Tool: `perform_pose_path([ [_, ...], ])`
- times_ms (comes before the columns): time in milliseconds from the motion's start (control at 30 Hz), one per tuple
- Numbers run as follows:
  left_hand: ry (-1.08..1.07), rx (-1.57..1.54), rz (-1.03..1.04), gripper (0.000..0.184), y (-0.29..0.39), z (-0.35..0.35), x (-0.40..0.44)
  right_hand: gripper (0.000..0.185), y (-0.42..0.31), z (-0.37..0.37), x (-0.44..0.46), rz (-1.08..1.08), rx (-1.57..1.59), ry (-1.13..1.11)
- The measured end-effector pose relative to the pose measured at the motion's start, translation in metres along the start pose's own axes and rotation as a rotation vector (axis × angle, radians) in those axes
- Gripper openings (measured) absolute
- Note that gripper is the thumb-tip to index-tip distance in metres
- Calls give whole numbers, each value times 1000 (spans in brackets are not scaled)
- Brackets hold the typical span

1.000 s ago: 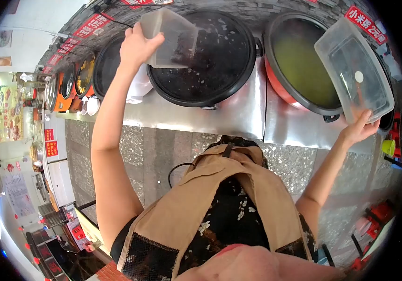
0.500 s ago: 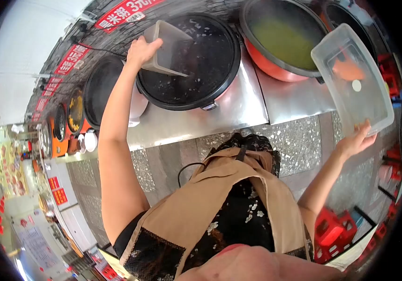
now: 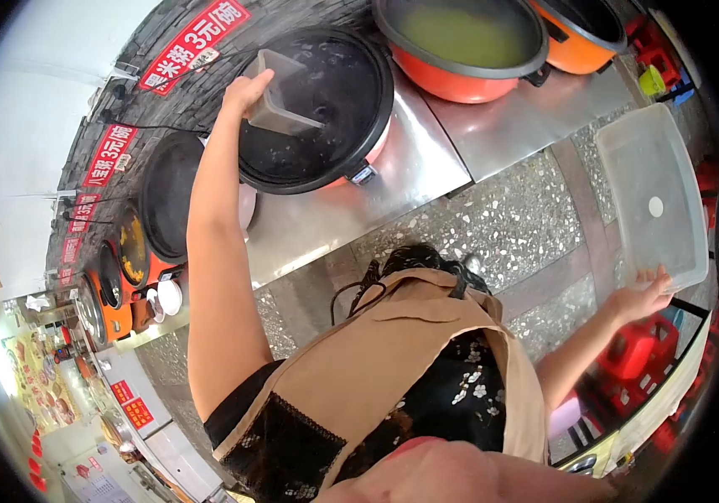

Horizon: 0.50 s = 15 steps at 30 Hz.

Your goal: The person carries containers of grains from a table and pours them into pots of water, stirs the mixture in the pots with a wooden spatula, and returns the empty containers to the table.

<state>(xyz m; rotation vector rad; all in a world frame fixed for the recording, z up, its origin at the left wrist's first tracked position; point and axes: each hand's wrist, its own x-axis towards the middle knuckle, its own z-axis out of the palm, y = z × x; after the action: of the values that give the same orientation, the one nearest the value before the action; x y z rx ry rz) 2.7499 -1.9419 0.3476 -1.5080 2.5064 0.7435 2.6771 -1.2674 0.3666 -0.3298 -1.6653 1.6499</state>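
Note:
My left hand [image 3: 248, 92] grips the edge of a small translucent plastic container [image 3: 288, 120], tilted on its side with its open end toward the dark liquid. Below it is a large black-rimmed pot [image 3: 313, 180] holding dark liquid with pale specks; I cannot tell whether the container touches the liquid. Far out to the right, my right hand [image 3: 643, 299] holds a larger, shallow translucent plastic tub [image 3: 648, 159] by its near end. That tub hangs over the floor, away from the counter, with a white round spot on it.
A red pot [image 3: 460, 82] of yellow-green liquid and an orange pot [image 3: 573, 57] stand farther right. The steel counter [image 3: 414, 159] runs beneath them. More pots, including a dark one [image 3: 166, 197], line the left. Red stools [image 3: 636, 360] are at lower right.
The view has turned toward the right. The large tub has moved away from beside the red pot and now hangs over the floor. My left hand keeps the small container at the dark pot.

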Motion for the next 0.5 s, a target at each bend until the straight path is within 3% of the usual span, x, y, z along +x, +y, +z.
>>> perform_pose_path([
  [133,-38,10,-10,82,-18,-6,20,48,-2,-14,-10,11,-7,47],
  [200,182,182,45,84,-19,-3,-1,50,8,-43,0,16,-4,47],
  [500,510,291,172,90,-13,-5,-93,52,23,-120,20,7,-46,68],
])
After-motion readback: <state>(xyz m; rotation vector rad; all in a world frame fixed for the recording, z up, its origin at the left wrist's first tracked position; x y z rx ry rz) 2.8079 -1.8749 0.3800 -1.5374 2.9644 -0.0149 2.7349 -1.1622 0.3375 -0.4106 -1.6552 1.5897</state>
